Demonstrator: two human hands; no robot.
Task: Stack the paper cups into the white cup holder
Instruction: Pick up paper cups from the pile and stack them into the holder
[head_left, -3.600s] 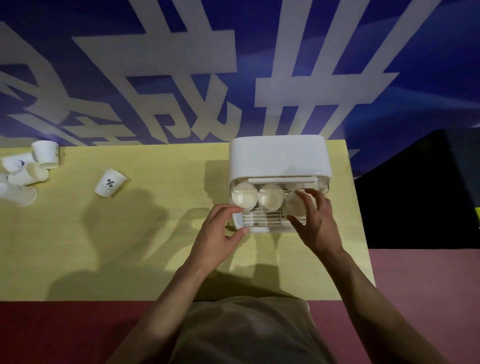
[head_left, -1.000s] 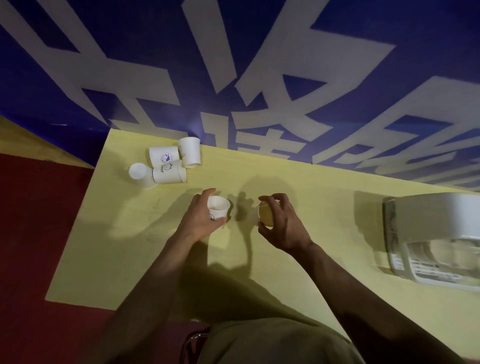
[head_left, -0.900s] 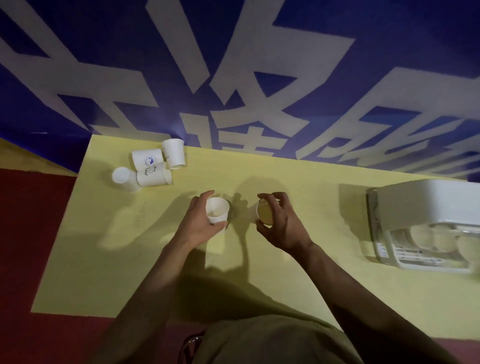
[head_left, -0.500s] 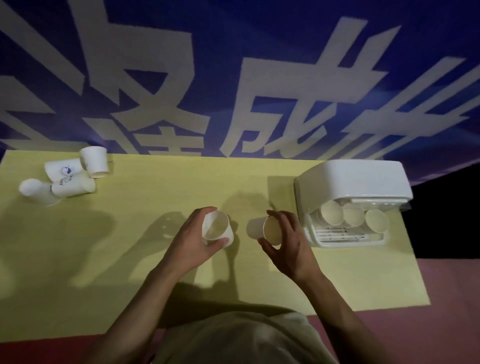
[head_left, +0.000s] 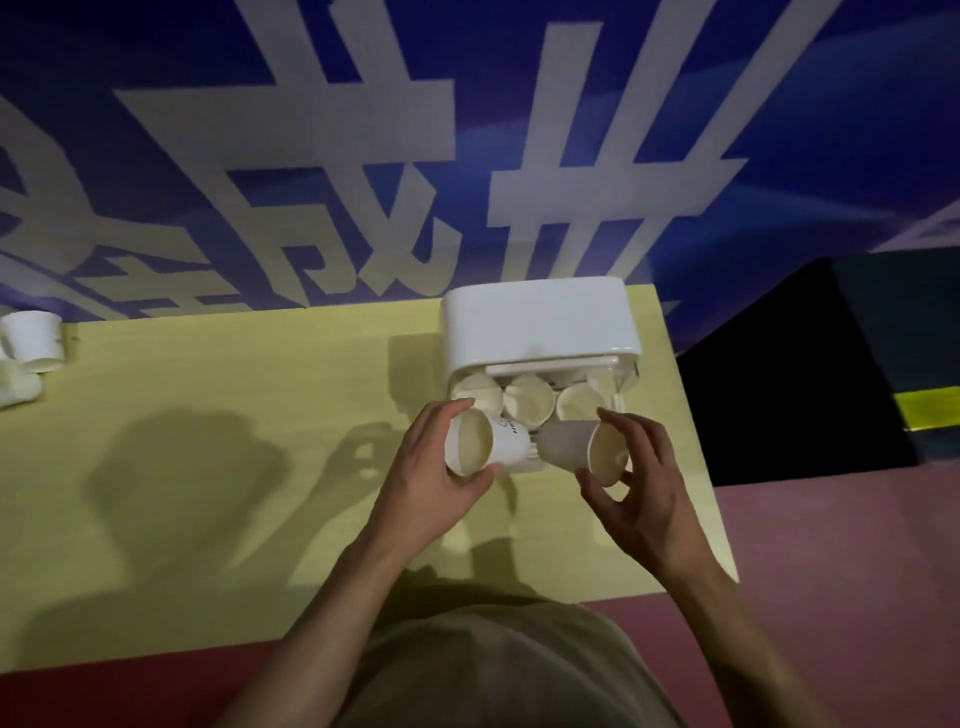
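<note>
The white cup holder (head_left: 537, 322) stands at the table's far right, its open front facing me with three cup mouths (head_left: 529, 405) showing in a row. My left hand (head_left: 431, 483) grips a printed paper cup (head_left: 488, 442) on its side, mouth toward me, just in front of the holder's left slot. My right hand (head_left: 641, 499) holds a plain paper cup (head_left: 584, 449) by its rim, also on its side, in front of the right slot. The two cups' bases nearly touch. They hide the holder's front grille.
Loose paper cups (head_left: 31, 340) lie at the far left edge of the yellow table (head_left: 234, 415). A blue wall with large white characters rises behind. The table's right edge is close beside the holder, with dark floor beyond.
Both hands have carried their cups to the right from mid-table up to the holder's open front. The view has swung right, so the holder now sits ahead of me.
</note>
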